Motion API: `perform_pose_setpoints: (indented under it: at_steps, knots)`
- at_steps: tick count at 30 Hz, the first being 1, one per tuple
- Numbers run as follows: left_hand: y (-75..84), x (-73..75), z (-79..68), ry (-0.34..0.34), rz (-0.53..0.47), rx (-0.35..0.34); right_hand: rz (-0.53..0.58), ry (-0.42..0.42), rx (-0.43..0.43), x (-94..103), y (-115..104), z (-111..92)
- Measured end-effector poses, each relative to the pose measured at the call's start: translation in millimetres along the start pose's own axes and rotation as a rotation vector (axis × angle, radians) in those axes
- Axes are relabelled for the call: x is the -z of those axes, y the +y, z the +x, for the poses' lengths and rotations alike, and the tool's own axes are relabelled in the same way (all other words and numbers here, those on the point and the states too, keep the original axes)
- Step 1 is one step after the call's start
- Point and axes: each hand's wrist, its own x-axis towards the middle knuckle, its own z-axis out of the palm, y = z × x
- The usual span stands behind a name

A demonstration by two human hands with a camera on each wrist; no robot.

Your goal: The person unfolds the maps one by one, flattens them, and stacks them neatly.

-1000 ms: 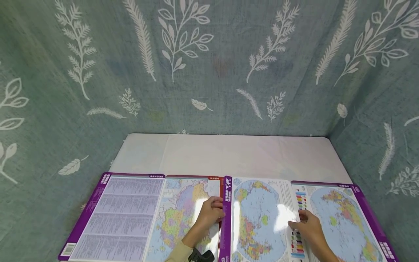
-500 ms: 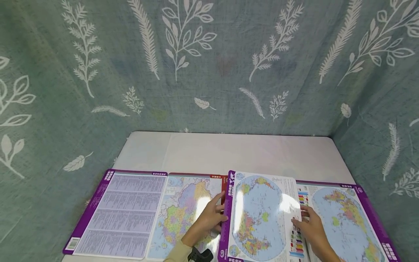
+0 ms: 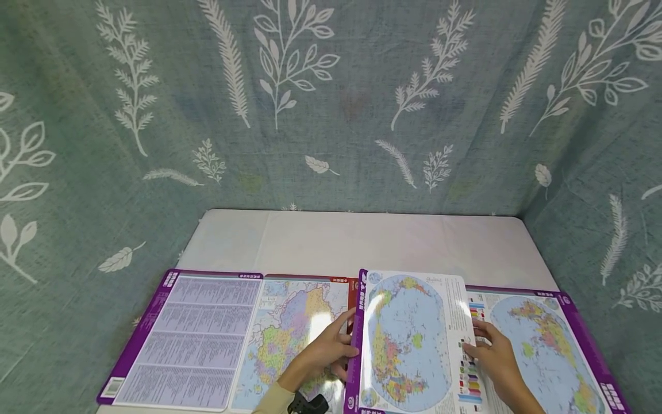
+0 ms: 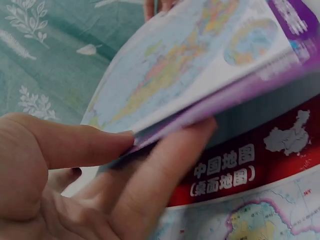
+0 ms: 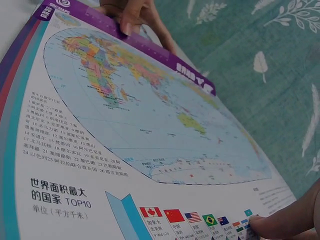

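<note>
We saw the left hand pinch the middle world map by its purple edge, lifted over the China map, as the right hand pinched the opposite side, seemingly for balance

hands: 2 | world-map panels: 2 | China-map panel: 1 | text panel: 1
</note>
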Motion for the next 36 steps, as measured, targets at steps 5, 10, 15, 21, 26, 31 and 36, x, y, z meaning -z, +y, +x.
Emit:
perform_pose_setpoints:
  at_steps: [5, 10, 15, 21, 26, 31, 36]
  knots:
    - [-4.5, 5.3, 0.4, 0.006, -0.040, -0.044, -0.006, -0.004, 0.035, 4.8, -1, -2]
    - [-5.4, 11.5, 1.5, -0.007, -0.094, -0.114, -0.011, -0.025, 0.067, 8.8, -5, -3]
    - [-3.5, 13.8, 3.4, -0.017, -0.126, -0.144, -0.006, -0.049, 0.078, 12.7, -8, -4]
    - [-0.4, 11.8, 6.6, -0.003, -0.138, -0.162, -0.051, -0.046, 0.091, 19.5, -11, -5]
    - [0.9, 13.7, 8.2, -0.001, -0.139, -0.172, -0.092, -0.040, 0.102, 19.7, -13, -6]
    - [2.6, 18.6, 10.0, -0.003, -0.146, -0.200, -0.091, -0.037, 0.115, 19.0, -14, -7]
    - [6.1, 23.1, 11.3, -0.004, -0.147, -0.211, -0.045, -0.053, 0.123, 19.4, -17, -8]
